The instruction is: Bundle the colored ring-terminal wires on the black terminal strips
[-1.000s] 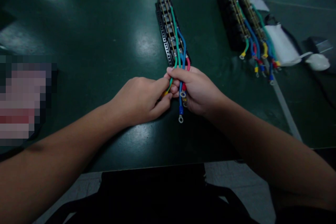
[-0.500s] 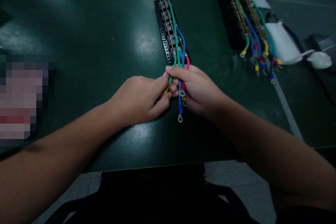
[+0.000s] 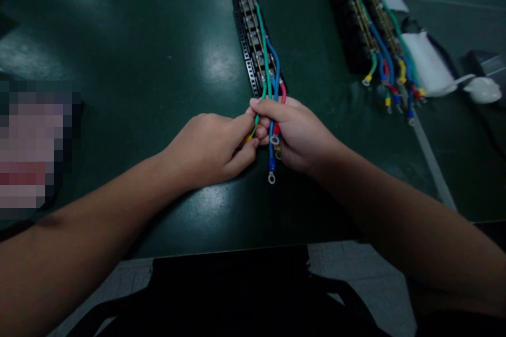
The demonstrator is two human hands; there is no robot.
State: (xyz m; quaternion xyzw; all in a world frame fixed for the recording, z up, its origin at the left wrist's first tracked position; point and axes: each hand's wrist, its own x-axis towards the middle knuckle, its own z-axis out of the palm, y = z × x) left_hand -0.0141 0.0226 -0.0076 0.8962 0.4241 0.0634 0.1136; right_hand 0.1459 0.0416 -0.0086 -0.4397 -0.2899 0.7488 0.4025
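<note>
A long black socket strip with metal rails lies on the green table in front of me. Green, blue and red wires run from it toward me. My right hand is closed round these wires, thumb on top. Below its fingers hang ring terminals, among them one with a blue sleeve and one with a red sleeve. My left hand pinches a green wire near its yellow-sleeved end, touching the right fingers. The tip of that wire is hidden by the left hand.
Two similar wired strips lie at the right, their terminals toward me. Beyond them are a white pouch-like item and a white rounded object. A blurred-out dark-edged object is at the left. The table's near edge runs below my hands.
</note>
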